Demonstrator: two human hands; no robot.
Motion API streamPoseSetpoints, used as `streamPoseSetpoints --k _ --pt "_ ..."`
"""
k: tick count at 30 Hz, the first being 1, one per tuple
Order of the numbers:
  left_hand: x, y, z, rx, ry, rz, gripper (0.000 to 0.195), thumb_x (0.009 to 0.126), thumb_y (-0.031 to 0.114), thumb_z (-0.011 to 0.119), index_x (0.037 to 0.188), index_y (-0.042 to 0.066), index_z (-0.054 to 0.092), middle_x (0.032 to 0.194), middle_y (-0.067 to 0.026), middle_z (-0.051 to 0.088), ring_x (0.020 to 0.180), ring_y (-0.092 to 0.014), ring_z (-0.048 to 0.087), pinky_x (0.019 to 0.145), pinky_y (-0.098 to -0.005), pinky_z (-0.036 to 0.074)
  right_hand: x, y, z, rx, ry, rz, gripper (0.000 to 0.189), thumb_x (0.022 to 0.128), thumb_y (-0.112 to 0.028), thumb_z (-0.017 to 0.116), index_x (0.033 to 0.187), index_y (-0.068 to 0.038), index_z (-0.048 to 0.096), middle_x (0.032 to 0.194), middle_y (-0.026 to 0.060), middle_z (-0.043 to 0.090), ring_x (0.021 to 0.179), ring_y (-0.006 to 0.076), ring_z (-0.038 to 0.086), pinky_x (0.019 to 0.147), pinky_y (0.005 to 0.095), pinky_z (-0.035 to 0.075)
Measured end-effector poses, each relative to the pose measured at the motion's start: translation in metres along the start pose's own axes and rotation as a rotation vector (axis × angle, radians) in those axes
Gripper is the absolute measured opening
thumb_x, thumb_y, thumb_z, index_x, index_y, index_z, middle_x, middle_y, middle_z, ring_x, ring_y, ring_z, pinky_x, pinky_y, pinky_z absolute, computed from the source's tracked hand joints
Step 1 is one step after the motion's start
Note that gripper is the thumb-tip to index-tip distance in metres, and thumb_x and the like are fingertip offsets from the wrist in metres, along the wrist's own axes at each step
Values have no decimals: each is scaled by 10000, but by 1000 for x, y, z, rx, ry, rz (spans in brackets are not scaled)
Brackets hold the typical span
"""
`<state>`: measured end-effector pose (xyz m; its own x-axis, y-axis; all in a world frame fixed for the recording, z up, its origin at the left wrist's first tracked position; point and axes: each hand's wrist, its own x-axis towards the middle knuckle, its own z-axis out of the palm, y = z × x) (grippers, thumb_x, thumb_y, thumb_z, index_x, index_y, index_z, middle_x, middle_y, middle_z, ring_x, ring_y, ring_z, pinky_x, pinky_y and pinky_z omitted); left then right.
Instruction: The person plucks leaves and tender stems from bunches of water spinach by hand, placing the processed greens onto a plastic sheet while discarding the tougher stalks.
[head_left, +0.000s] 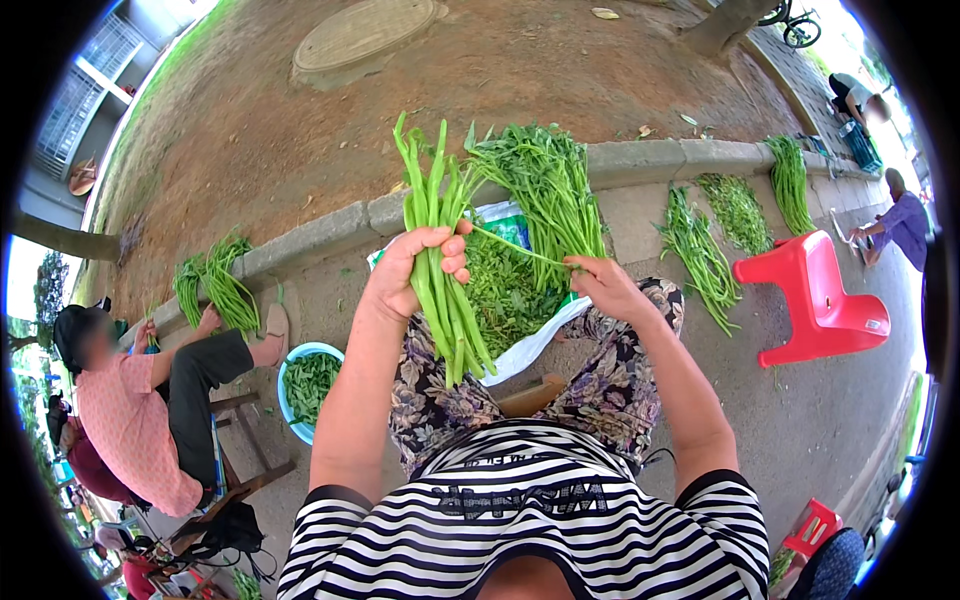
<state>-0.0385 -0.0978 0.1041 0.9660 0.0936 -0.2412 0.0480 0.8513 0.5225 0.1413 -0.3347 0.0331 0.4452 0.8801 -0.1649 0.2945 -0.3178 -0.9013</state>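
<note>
My left hand (405, 274) grips a bundle of thick green vegetable stalks (442, 319), held upright above my left knee. Between the fingertips of my right hand (611, 289) is the end of one thin green stem (521, 251), which stretches across to the left hand. Below both hands, a white plastic sack (536, 346) lies spread out, with a heap of loose green leaves (502, 300) on it. A large bunch of leafy stalks (551, 195) rests over the sack's far right part, its leaves reaching the stone curb.
The curb (637, 161) runs across in front. A light blue basin (285, 401) of leaves stands left, near a seated person (131, 420) handling greens. To the right are more stalks (697, 255), a leaf pile (739, 214) and a red plastic chair (817, 292). Farther right, two people bend or crouch.
</note>
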Motion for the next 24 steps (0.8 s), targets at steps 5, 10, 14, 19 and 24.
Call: streamPoseSetpoints --k 5,10,14,19,24 --pt "0 -9 10 74 23 -58 305 841 115 514 1092 -53 475 724 -23 480 599 -114 458 619 -308 423 39 28 12 494 519 194 335 815 -84 467 1106 57 555 678 72 559 508 151 503 520 302 442" --pt "-4 -2 16 49 -14 -49 334 830 128 534 1107 -49 473 715 -15 477 601 -112 454 615 -304 417 45 70 20 396 412 250 354 810 -127 537 1119 46 555 775 85 605 619 178 558 603 307 467" --pt "-6 0 18 7 -40 -36 354 827 128 538 1123 -48 459 718 -9 466 605 -111 444 618 -296 400 38 69 27 108 280 137 397 814 -185 588 1153 18 547 961 80 635 810 186 587 729 291 470" --pt "-6 0 17 -120 -128 -53 343 833 132 531 1118 -50 472 710 -18 472 602 -114 449 623 -303 408 32 2 25 290 111 149 467 834 -219 586 1228 11 489 1177 114 567 999 191 561 800 295 463" --pt "-6 0 25 -124 -170 -56 362 837 134 521 1146 -42 453 716 -15 463 600 -115 440 625 -301 396 41 0 39 546 87 85 581 875 -181 515 1375 -8 276 1391 141 345 1023 165 507 816 314 464"
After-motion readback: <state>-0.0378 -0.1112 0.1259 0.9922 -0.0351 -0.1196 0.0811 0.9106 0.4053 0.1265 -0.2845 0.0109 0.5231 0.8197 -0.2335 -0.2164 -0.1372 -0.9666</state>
